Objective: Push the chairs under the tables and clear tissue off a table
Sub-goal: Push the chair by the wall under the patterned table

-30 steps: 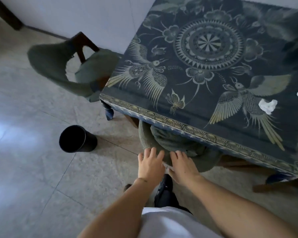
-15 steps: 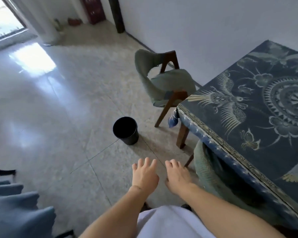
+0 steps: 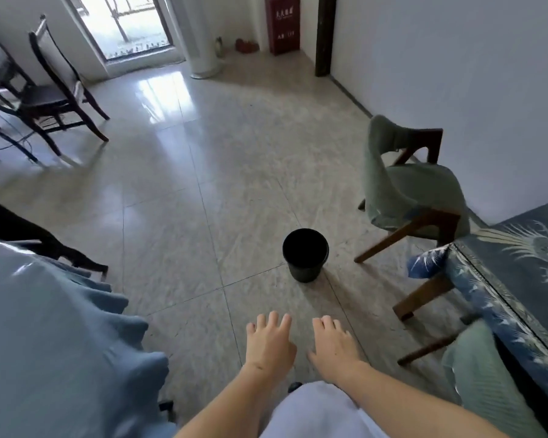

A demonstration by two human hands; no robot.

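Hovering empty over the floor in the head view, the left hand (image 3: pixel 268 344) and right hand (image 3: pixel 334 347) have fingers spread wide, holding nothing, near a black bin (image 3: pixel 305 254). One green chair (image 3: pixel 405 191) stands out from the counter (image 3: pixel 519 279); its padded seat looks soft on a stiff wooden frame, likely light to slide, best pushed by the curved backrest. Counted: two green chairs, the second (image 3: pixel 484 374) tucked under; one dark chair (image 3: pixel 54 90) far left; no tissue visible.

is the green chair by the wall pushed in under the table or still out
Out. The green chair stands on open floor beside the table's corner, its whole seat and back clear of the patterned top, only a front leg near the corner.
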